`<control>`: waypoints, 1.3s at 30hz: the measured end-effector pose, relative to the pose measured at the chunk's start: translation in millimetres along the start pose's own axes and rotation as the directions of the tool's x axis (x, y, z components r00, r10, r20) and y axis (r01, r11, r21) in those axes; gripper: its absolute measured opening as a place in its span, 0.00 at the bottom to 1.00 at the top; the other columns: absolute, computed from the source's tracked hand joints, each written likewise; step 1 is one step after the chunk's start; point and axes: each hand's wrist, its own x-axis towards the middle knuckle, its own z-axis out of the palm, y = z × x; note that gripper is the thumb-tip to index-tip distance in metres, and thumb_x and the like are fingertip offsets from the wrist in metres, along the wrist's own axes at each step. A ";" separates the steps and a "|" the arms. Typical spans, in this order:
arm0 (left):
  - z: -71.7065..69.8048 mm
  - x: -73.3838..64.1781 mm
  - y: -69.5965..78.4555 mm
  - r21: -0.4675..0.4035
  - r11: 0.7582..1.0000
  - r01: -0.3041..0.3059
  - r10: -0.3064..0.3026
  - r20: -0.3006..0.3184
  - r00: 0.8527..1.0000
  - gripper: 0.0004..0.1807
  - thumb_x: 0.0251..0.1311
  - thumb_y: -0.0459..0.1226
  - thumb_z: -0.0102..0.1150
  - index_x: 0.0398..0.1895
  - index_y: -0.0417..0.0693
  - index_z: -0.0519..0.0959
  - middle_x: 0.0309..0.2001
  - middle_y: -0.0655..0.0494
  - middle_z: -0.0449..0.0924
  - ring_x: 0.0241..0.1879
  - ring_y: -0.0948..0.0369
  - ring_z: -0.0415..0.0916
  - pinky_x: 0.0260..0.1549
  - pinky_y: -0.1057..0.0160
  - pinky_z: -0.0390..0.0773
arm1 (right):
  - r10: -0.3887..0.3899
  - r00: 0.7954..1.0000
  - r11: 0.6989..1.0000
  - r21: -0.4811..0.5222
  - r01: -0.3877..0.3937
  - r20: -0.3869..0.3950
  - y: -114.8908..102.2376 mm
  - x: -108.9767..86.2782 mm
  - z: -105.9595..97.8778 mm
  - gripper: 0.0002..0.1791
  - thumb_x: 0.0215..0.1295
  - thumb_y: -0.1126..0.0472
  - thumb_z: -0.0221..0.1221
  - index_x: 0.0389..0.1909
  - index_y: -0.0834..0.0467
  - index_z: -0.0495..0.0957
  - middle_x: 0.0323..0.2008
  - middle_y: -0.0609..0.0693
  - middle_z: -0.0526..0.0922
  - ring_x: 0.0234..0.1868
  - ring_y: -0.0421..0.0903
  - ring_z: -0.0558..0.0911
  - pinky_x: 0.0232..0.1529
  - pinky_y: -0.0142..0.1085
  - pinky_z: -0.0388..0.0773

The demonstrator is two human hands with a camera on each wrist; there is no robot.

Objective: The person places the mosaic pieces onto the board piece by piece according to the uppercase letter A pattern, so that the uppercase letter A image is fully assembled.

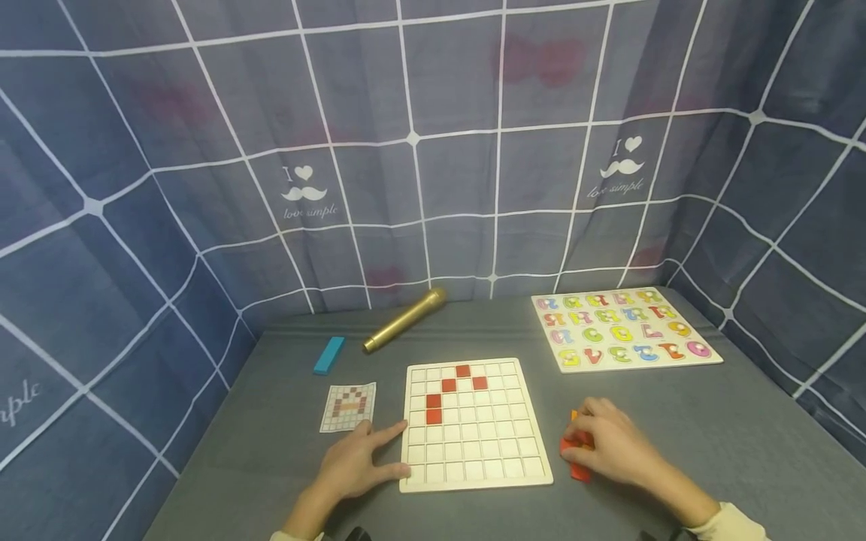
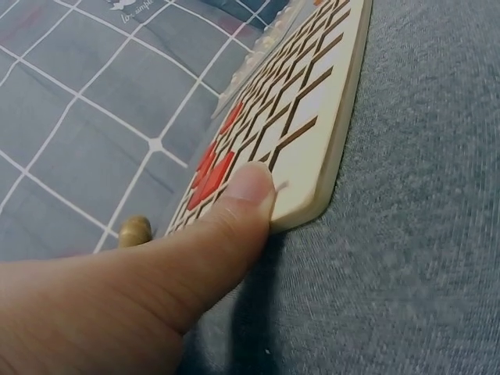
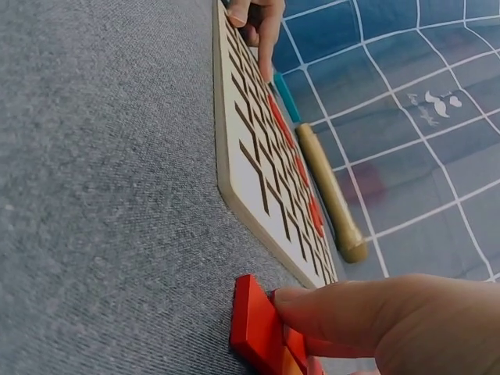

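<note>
The grid board (image 1: 483, 451) lies at 9 o'clock from your right grip (image 1: 604, 443) and toward 3 o'clock from your left grip (image 1: 348, 464); the loose red tiles (image 1: 579, 472) are under your right fingers. Only the head view shows the picture card (image 1: 348, 408), at 12 o'clock from your left grip. That grip is spread, thumb and forefinger touching the grid board; your right grip pinches the loose red tiles.
</note>
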 end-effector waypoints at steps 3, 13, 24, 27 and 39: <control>-0.9 0.7 1.6 0.005 1.000 -0.004 0.004 0.006 1.000 0.42 0.44 0.70 0.63 0.67 0.73 0.71 0.34 0.57 0.67 0.25 0.63 0.59 0.19 0.65 0.60 | 0.021 0.999 1.000 -0.014 -0.021 0.026 0.2 1.4 -2.0 0.12 0.40 0.44 0.76 0.23 0.37 0.82 0.31 0.34 0.70 0.36 0.37 0.68 0.34 0.35 0.65; 0.1 0.8 2.2 0.023 0.996 -0.087 0.089 -0.070 0.994 0.40 0.47 0.65 0.66 0.64 0.63 0.76 0.38 0.59 0.67 0.38 0.62 0.60 0.36 0.63 0.64 | 0.039 0.999 0.999 -0.022 -0.039 0.028 0.0 0.7 -1.2 0.13 0.40 0.43 0.76 0.22 0.38 0.80 0.30 0.35 0.70 0.35 0.37 0.67 0.33 0.34 0.64; 1.3 1.2 -0.3 -0.070 0.990 -0.123 0.120 -0.050 0.992 0.41 0.52 0.60 0.66 0.67 0.53 0.73 0.68 0.38 0.67 0.69 0.37 0.61 0.62 0.32 0.64 | -0.003 0.999 0.999 -0.032 0.002 -0.043 1.6 1.6 4.9 0.12 0.40 0.44 0.76 0.22 0.39 0.82 0.30 0.34 0.71 0.35 0.36 0.69 0.32 0.34 0.66; 0.6 1.2 0.2 -0.072 0.989 -0.129 0.125 -0.049 0.991 0.41 0.52 0.61 0.66 0.67 0.53 0.73 0.68 0.39 0.67 0.69 0.38 0.61 0.62 0.32 0.64 | -0.002 0.998 0.999 -0.034 0.000 -0.055 1.0 3.1 7.6 0.11 0.42 0.46 0.76 0.24 0.41 0.84 0.30 0.34 0.71 0.35 0.36 0.69 0.33 0.33 0.66; -0.3 0.3 0.8 -0.070 0.991 -0.118 0.115 -0.041 0.992 0.41 0.52 0.62 0.65 0.67 0.54 0.73 0.68 0.40 0.67 0.69 0.38 0.61 0.62 0.32 0.65 | -0.015 1.000 1.000 -0.002 0.015 0.016 5.7 2.2 7.0 0.18 0.41 0.46 0.77 0.37 0.43 0.88 0.32 0.35 0.69 0.35 0.35 0.65 0.33 0.30 0.59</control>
